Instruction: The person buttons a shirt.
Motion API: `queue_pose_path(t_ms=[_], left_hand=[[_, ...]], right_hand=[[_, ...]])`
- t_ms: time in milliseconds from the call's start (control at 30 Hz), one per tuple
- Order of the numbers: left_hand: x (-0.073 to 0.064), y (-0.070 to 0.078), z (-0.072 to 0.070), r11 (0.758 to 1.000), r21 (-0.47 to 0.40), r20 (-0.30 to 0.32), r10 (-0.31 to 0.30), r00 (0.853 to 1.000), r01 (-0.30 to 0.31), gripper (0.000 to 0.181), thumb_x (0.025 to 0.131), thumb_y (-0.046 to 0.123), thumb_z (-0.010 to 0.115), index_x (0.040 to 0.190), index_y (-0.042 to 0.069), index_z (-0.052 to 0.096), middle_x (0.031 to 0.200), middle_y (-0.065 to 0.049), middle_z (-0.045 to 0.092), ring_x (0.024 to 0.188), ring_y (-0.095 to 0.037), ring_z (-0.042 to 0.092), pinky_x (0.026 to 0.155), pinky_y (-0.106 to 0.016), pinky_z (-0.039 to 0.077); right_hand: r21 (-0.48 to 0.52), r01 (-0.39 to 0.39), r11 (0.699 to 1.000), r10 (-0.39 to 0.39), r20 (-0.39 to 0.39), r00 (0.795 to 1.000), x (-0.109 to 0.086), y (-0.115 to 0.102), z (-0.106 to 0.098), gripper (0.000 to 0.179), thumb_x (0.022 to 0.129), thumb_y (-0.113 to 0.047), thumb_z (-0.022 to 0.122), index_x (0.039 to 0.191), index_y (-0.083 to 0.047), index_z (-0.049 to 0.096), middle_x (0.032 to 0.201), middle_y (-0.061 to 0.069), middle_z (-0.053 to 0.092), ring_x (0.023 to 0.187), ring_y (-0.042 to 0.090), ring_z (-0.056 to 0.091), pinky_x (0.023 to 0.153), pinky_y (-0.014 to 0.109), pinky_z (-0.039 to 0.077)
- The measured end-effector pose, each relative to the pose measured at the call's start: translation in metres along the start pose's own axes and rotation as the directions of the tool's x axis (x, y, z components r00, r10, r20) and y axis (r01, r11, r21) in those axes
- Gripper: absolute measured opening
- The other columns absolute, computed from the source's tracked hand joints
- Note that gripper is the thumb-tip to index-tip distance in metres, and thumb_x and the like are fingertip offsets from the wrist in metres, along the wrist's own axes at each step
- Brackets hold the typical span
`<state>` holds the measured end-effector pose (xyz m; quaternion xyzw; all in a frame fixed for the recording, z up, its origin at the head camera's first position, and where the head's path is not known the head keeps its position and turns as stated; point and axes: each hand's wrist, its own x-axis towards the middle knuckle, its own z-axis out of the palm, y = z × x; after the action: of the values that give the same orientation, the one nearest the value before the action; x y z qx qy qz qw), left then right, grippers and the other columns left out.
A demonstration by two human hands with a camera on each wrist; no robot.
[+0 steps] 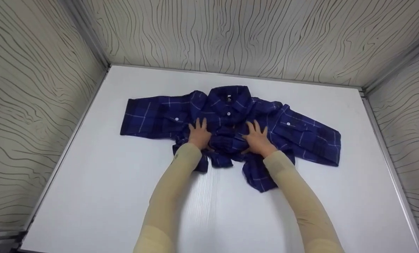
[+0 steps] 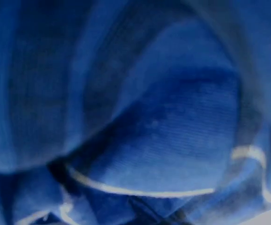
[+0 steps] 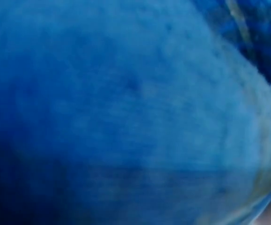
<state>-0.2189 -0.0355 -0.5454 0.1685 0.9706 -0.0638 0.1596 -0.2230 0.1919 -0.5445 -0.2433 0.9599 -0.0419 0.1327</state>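
A dark blue plaid shirt point(image 1: 227, 123) lies front up in the head view, its collar at the far side and its two sleeves spread out to the sides. Its lower part is bunched up in folds toward the near side. My left hand point(image 1: 199, 135) rests on the left half of the body, fingers spread and pointing away. On the right half, my right hand point(image 1: 258, 139) presses on the cloth with spread fingers. Folds of blue cloth point(image 2: 168, 136) fill the left wrist view. Blurred blue cloth point(image 3: 126, 103) covers most of the right wrist view.
Under the shirt is a white table point(image 1: 100, 196). A wood-grain patterned panel point(image 1: 230, 38) stands along its far edge, with similar panels at the left point(image 1: 23, 116) and right sides. Grey metal strips run along the corners.
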Motion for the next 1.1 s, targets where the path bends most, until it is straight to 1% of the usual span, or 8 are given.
queue_pose_path(t_ms=[167, 333, 467, 567, 700, 800, 900, 1100], left_hand=[[0.000, 0.000, -0.001, 0.998, -0.033, -0.010, -0.054, 0.999, 0.053, 0.093, 0.059, 0.067, 0.062, 0.134, 0.018, 0.036, 0.137, -0.026, 0.022, 0.115, -0.045, 0.033, 0.085, -0.054, 0.035], [0.001, -0.001, -0.001, 0.994, -0.012, -0.080, -0.112, 0.991, 0.111, 0.103, 0.053, 0.072, 0.062, 0.131, 0.014, 0.029, 0.120, -0.020, 0.038, 0.102, -0.037, 0.044, 0.078, -0.046, 0.042], [0.002, 0.000, 0.000, 0.987, -0.085, -0.121, -0.149, 0.981, 0.139, 0.094, 0.062, 0.061, 0.066, 0.132, 0.010, 0.030, 0.117, -0.017, 0.042, 0.101, -0.034, 0.046, 0.076, -0.046, 0.043], [0.002, 0.002, 0.001, 0.977, -0.149, -0.140, -0.172, 0.975, 0.151, 0.065, 0.077, 0.041, 0.065, 0.125, 0.006, 0.038, 0.114, -0.015, 0.047, 0.099, -0.032, 0.048, 0.076, -0.046, 0.043], [0.001, 0.004, 0.003, 0.970, -0.198, -0.188, -0.178, 0.966, 0.140, 0.023, 0.088, 0.016, 0.050, 0.108, 0.006, 0.049, 0.104, -0.015, 0.055, 0.093, -0.032, 0.052, 0.073, -0.046, 0.043], [0.001, 0.005, 0.006, 0.973, -0.203, -0.243, -0.163, 0.956, 0.114, 0.016, 0.089, 0.011, 0.043, 0.101, 0.006, 0.053, 0.097, -0.016, 0.058, 0.087, -0.033, 0.054, 0.070, -0.045, 0.043], [0.002, 0.005, 0.009, 0.977, -0.195, -0.284, -0.136, 0.949, 0.082, 0.014, 0.088, 0.010, 0.043, 0.095, 0.006, 0.055, 0.091, -0.016, 0.060, 0.081, -0.033, 0.057, 0.067, -0.044, 0.045], [0.006, 0.000, 0.014, 0.979, -0.203, -0.310, -0.056, 0.949, -0.009, 0.011, 0.086, 0.009, 0.045, 0.090, 0.007, 0.054, 0.083, -0.015, 0.063, 0.075, -0.032, 0.060, 0.062, -0.043, 0.048]], right_hand=[[0.108, -0.073, 0.992, 0.068, 0.048, 0.997, 0.002, 0.002, -0.002, 0.089, 0.056, -0.040, 0.081, 0.127, -0.005, 0.040, 0.138, 0.033, 0.006, 0.117, 0.053, 0.019, 0.082, 0.064, 0.030], [0.097, -0.126, 0.987, 0.128, -0.012, 0.992, 0.004, 0.001, -0.004, 0.113, 0.050, -0.042, 0.083, 0.138, -0.006, 0.021, 0.128, 0.036, 0.021, 0.107, 0.052, 0.032, 0.079, 0.058, 0.037], [0.128, -0.168, 0.977, 0.171, -0.006, 0.985, 0.006, 0.000, -0.002, 0.120, 0.053, -0.041, 0.082, 0.139, 0.000, 0.009, 0.119, 0.034, 0.030, 0.102, 0.049, 0.038, 0.081, 0.055, 0.038], [0.168, -0.165, 0.972, 0.167, 0.000, 0.986, 0.007, 0.001, 0.000, 0.110, 0.058, -0.039, 0.080, 0.134, 0.007, 0.016, 0.117, 0.032, 0.033, 0.103, 0.048, 0.040, 0.083, 0.054, 0.036], [0.165, -0.104, 0.981, 0.108, -0.019, 0.994, 0.008, 0.001, 0.003, 0.079, 0.069, -0.031, 0.075, 0.122, 0.010, 0.033, 0.109, 0.030, 0.043, 0.099, 0.045, 0.046, 0.083, 0.051, 0.037], [0.105, -0.049, 0.993, 0.053, -0.036, 0.998, 0.009, 0.002, 0.005, 0.049, 0.081, -0.019, 0.064, 0.117, 0.007, 0.041, 0.103, 0.028, 0.050, 0.094, 0.042, 0.050, 0.081, 0.048, 0.039], [0.039, -0.001, 0.999, 0.003, -0.052, 0.999, 0.010, 0.002, 0.007, 0.027, 0.087, -0.006, 0.050, 0.111, 0.004, 0.048, 0.097, 0.025, 0.054, 0.089, 0.039, 0.053, 0.078, 0.047, 0.041], [-0.019, 0.051, 0.999, -0.052, -0.069, 0.996, 0.011, 0.003, 0.010, 0.014, 0.086, -0.001, 0.044, 0.098, 0.000, 0.052, 0.087, 0.020, 0.057, 0.078, 0.037, 0.056, 0.069, 0.046, 0.045]])
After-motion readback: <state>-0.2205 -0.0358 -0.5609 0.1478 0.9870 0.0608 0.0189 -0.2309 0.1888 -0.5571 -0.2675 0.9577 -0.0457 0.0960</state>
